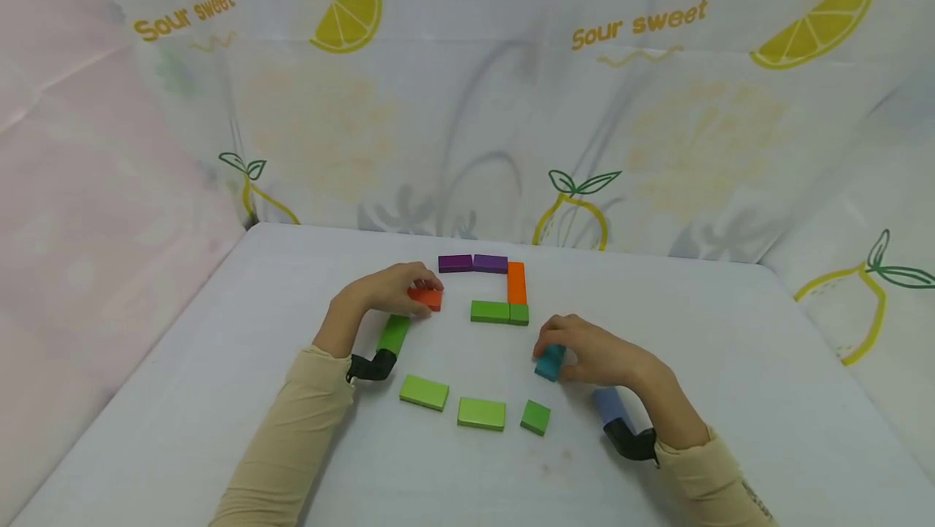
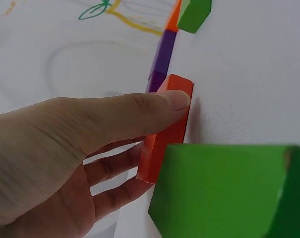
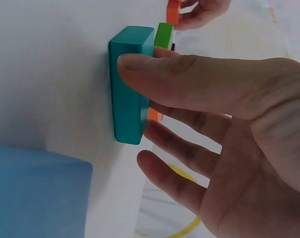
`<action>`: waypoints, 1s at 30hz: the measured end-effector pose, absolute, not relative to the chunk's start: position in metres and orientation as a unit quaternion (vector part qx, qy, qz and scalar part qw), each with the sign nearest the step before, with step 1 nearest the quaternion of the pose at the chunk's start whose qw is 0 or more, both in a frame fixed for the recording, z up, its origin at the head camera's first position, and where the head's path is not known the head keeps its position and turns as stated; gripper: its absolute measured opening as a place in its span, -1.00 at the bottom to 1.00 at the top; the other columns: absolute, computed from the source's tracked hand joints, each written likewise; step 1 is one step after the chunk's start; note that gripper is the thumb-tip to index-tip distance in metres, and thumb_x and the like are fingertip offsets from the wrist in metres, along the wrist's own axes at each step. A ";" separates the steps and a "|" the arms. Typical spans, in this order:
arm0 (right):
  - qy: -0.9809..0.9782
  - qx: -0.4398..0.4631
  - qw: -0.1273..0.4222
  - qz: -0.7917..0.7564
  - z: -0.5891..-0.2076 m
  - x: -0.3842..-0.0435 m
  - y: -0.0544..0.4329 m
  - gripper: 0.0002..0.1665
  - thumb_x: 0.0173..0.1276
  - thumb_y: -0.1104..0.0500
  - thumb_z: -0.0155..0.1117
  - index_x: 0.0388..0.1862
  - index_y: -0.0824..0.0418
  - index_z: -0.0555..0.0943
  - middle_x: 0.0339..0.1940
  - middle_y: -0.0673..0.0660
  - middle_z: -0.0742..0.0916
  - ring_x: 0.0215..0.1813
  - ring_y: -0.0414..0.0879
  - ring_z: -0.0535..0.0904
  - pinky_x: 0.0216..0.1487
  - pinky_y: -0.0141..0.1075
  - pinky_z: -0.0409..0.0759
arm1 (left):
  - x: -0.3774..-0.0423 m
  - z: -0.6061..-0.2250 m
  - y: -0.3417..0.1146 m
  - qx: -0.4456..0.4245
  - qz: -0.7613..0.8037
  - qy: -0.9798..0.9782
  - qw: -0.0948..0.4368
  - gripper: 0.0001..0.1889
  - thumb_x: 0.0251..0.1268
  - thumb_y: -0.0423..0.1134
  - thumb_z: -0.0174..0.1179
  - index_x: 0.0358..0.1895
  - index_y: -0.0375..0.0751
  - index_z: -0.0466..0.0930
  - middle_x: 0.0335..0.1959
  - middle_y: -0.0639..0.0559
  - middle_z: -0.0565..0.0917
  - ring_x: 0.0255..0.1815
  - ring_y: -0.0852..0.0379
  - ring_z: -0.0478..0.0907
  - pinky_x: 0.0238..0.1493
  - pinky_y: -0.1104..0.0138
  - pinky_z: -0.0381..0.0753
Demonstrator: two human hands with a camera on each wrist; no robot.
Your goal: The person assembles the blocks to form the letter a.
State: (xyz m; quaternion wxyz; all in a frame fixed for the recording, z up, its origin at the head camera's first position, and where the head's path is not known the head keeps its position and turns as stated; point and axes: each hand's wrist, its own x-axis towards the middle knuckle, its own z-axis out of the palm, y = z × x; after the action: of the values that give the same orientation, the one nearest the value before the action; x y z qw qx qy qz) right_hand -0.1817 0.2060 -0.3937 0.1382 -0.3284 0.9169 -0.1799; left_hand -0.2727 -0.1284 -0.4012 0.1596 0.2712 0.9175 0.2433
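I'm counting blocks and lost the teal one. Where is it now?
In the head view the teal block is right of centre on the table, pinched by the right hand, below the green blocks.

On the white counter (image 1: pixel 730 365) the left hand (image 1: pixel 387 290) holds an orange-red block (image 1: pixel 427 298) with its fingers curled around it. The right hand (image 1: pixel 592 351) pinches a teal block (image 1: pixel 549 362) that stands on the counter. Between the two hands there is a row of blocks: two purple blocks (image 1: pixel 472 263) lie end to end at the far side, an orange block (image 1: pixel 516 282) goes down from their right end, and two green blocks (image 1: pixel 499 313) lie touching below it. Nearer to the person, three light green blocks (image 1: pixel 481 412) lie apart from each other in a row. Both arms wear beige sleeves (image 1: pixel 307 413)
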 end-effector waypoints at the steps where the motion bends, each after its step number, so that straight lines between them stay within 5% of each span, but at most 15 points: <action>1: 0.917 -0.328 0.140 -0.181 -0.394 -0.182 0.206 -0.63 0.11 0.37 0.33 -0.13 0.02 0.61 0.03 0.01 0.59 0.09 -0.03 0.42 0.15 -0.06 0.47 | -0.273 -0.402 -0.128 0.269 0.242 0.919 0.159 -0.59 0.15 -0.25 0.29 0.11 -0.16 0.53 0.05 -0.08 0.54 0.10 -0.04 0.43 0.23 0.07 0.41; 10: 0.923 -0.315 0.134 -0.176 -0.397 -0.184 0.204 -0.66 0.13 0.26 0.38 -0.08 0.04 0.61 -0.06 -0.06 0.62 0.02 -0.10 0.43 0.11 -0.12 0.49 | -0.274 -0.404 -0.128 0.284 0.232 0.919 0.147 -0.61 0.15 -0.26 0.28 0.08 -0.18 0.58 -0.06 -0.03 0.55 -0.03 0.04 0.41 0.12 0.14 0.45; 30: 0.934 -0.296 0.123 -0.160 -0.398 -0.186 0.207 -0.67 0.15 0.09 0.41 -0.10 0.10 0.59 -0.26 -0.09 0.59 -0.22 -0.19 0.47 -0.11 -0.30 0.50 | -0.274 -0.402 -0.125 0.287 0.223 0.920 0.144 -0.61 0.17 -0.26 0.26 0.10 -0.19 0.57 0.00 -0.05 0.56 0.00 0.03 0.42 0.15 0.11 0.45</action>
State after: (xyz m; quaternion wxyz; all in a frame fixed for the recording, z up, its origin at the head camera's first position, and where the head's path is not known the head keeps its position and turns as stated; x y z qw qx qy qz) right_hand -0.1857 0.2071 -0.3982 0.1231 -0.2960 0.9337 -0.1596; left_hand -0.2740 -0.1252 -0.4025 0.1441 0.2870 0.9203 0.2232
